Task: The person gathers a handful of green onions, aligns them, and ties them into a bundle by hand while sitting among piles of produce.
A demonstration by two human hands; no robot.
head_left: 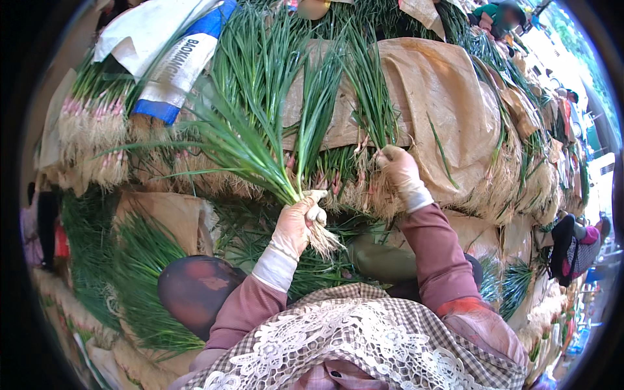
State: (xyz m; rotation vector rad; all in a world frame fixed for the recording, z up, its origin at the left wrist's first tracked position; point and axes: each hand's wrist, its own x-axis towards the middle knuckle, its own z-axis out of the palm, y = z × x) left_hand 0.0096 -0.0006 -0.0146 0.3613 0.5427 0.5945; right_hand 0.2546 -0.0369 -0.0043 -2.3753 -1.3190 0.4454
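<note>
My left hand (291, 226), in a pale glove, grips a fanned bunch of spring onions (273, 173) just above the roots. Its long green leaves spread up and to the left, and the pale roots (324, 240) hang below my fingers. My right hand (399, 169), also gloved, is closed at the lower stems of another small bunch (371, 92), whose leaves lie across brown sacking (434, 78). Between the hands, a row of spring onions with pinkish bulbs (336, 178) shows under the sacking's edge; my fingers partly hide the right bunch's root end.
A white and blue sack (178, 70) with printing lies on rooted onions (92, 117) at the upper left. More green leaves (151, 278) lie beside my knee (200, 292). Other people are at the right edge (577, 246) and top right (497, 22).
</note>
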